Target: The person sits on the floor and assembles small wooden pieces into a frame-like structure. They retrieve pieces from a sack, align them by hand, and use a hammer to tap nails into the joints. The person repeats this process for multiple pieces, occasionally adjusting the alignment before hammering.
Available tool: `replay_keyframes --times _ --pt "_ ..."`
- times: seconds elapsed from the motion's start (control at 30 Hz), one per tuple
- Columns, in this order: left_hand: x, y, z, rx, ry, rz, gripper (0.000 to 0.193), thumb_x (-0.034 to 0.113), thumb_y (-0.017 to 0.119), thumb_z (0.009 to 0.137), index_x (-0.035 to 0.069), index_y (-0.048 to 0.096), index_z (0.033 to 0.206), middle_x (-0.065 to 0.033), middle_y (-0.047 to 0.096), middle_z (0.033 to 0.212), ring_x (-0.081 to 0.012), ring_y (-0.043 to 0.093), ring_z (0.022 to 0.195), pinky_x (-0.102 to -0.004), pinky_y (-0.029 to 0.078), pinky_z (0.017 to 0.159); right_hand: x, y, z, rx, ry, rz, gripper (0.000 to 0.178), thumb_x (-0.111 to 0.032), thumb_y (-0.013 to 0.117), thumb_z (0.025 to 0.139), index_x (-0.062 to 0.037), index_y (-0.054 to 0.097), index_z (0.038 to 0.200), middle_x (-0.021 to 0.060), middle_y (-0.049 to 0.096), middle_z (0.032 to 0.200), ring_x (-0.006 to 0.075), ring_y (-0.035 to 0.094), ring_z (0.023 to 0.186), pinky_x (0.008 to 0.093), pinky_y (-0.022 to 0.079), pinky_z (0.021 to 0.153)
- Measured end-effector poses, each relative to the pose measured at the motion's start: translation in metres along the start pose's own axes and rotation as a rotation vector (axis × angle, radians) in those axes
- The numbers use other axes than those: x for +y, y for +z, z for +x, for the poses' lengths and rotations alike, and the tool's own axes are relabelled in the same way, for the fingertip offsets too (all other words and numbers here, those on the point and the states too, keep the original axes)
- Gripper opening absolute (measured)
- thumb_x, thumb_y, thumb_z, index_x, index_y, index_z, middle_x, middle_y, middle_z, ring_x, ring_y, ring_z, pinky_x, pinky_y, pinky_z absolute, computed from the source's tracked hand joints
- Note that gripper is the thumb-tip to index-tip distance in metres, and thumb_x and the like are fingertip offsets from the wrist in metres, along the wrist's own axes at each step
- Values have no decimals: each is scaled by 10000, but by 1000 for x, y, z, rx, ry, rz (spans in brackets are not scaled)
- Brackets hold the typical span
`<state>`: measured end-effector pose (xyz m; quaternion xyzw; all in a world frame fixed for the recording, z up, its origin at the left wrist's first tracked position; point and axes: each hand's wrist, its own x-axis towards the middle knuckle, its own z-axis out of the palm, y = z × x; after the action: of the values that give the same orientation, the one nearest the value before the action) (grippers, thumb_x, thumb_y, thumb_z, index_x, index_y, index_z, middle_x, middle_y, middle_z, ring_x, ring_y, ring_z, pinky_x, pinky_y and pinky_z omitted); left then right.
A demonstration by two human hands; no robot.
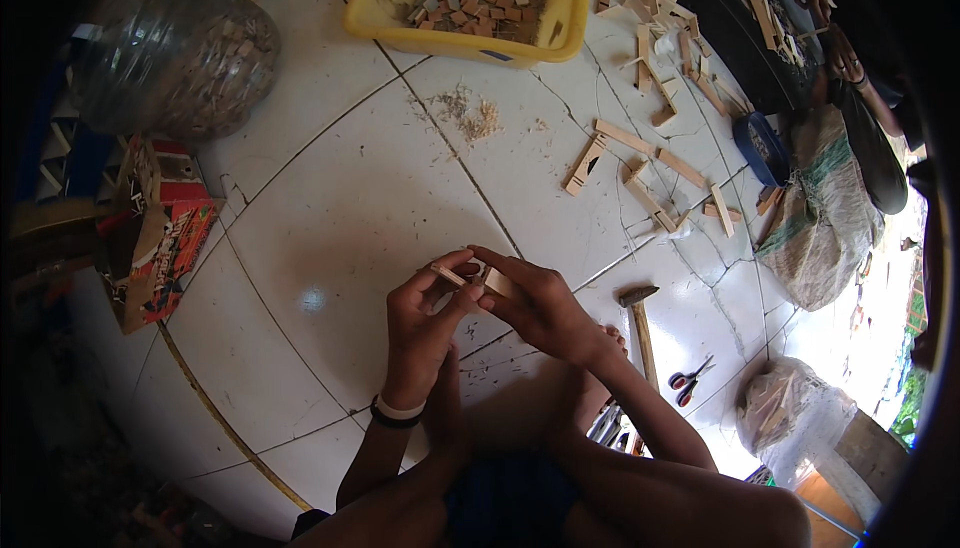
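Above the tiled floor, my left hand [412,323] and my right hand [548,310] meet at the fingertips. A thin strip of pale wood [447,274] pokes out between the fingers of my left hand, which are closed on it. My right hand has its thumb and fingers closed around a small pale wooden block [495,282]. Fingers cover much of both pieces, so I cannot tell whether they are joined.
Wood chips fill part of a yellow tub [365,23]. Wooden strips [640,138] lie to the right, with sawdust [470,116] nearer the middle. A hammer [643,338] and scissors [688,381] rest beside my right arm. Another person's hand [848,60] is at far right.
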<state>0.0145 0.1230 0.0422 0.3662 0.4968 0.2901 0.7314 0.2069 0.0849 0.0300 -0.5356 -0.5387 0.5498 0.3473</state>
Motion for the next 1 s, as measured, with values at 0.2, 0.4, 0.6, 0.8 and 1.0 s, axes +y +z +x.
replay_keyframes --times 0.2,0.4,0.6,0.8,1.0 --pt "-7 -6 0 80 110 -20 428 81 748 1010 -42 634 1404 -118 701 1264 -168 641 1214 -341 493 1096 2 -12 6 -106 232 179 583 -271 734 1047 -18 543 1536 152 752 1154 211 711 1093 382 549 967" --pt "-3 -29 7 177 175 -400 458 132 725 1044 1 575 1457 -80 644 1355 -174 582 1320 -362 448 1175 8 -27 14 -53 435 778 637 -477 461 1150 -22 434 1595 149 627 1443 240 646 1263 389 544 1050" --pt "-7 -51 7 186 18 -580 460 143 697 1061 8 541 1473 -53 598 1390 -171 551 1349 -363 443 1223 2 -25 17 -68 398 1067 666 -491 426 1139 -45 363 1631 154 555 1541 308 574 1391 469 517 1115" --pt "-9 -59 5 149 -114 -744 429 126 686 1064 -18 545 1442 -79 588 1394 -187 546 1357 -358 455 1230 -8 -29 16 -79 402 1056 651 -475 413 1139 -47 369 1628 159 544 1555 325 554 1421 484 492 1147" --pt "-7 -60 6 163 -149 -841 392 93 680 1060 -29 558 1412 -92 603 1380 -203 579 1322 -362 492 1209 -14 -32 17 -72 402 1059 635 -428 432 1137 -27 365 1625 172 558 1541 330 572 1403 486 501 1139"
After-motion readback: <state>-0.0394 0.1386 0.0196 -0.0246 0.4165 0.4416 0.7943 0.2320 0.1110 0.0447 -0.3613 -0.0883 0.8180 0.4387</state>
